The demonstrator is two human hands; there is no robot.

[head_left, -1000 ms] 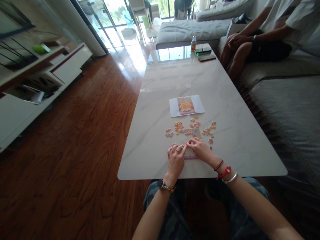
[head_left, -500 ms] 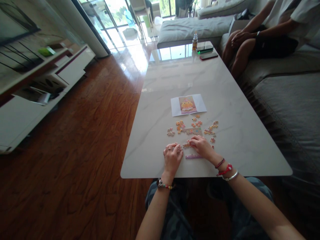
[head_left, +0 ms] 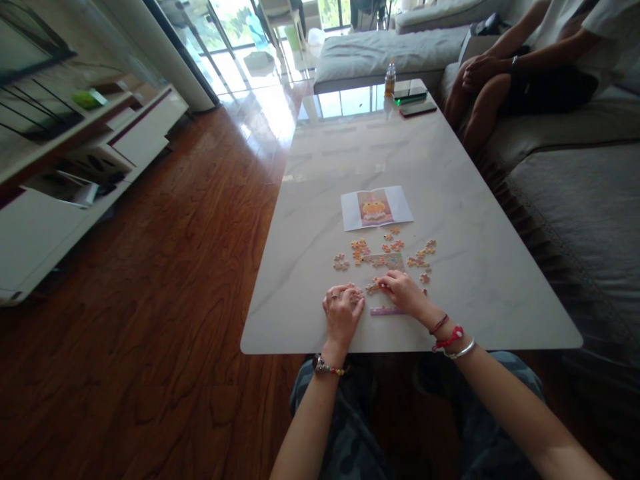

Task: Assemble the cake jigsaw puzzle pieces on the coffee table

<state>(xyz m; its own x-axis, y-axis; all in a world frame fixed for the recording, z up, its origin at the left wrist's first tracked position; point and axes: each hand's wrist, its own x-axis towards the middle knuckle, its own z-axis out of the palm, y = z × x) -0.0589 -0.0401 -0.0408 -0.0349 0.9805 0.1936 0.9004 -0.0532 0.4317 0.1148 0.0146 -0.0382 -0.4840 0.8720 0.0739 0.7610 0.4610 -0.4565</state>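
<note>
Assembling a small jigsaw at the near edge of the pale marble-patterned tabletop [head_left: 450, 200]. The right hand [head_left: 407, 293] has its fingers drawn together on the edge of a small cluster of joined pieces [head_left: 373, 288], which lies flat between the two hands. The left hand [head_left: 343, 312] rests just beside it with fingers curled under; whether they enclose a piece cannot be told.

A thin purple strip of joined pieces [head_left: 383, 311] lies just below the right hand. A larger assembled section [head_left: 384, 261] sits just beyond the cluster. Loose orange-and-pink pieces [head_left: 423, 257] are scattered around it. A white reference print [head_left: 377, 207], showing a yellow figure on a pink ground, lies farther up the tabletop.

Judged from this layout, the step in hand is joining the cluster to its neighbours. The next move calls for turning it to match the print, aligning tabs with blanks, and pressing down lightly so that adjacent joints stay locked.

No lettering is legible on the print or the pieces. The label of the small bottle [head_left: 389, 78] at the far end is too small to read. A second person [head_left: 525, 67] sits on the grey sofa [head_left: 575, 200], well apart.
</note>
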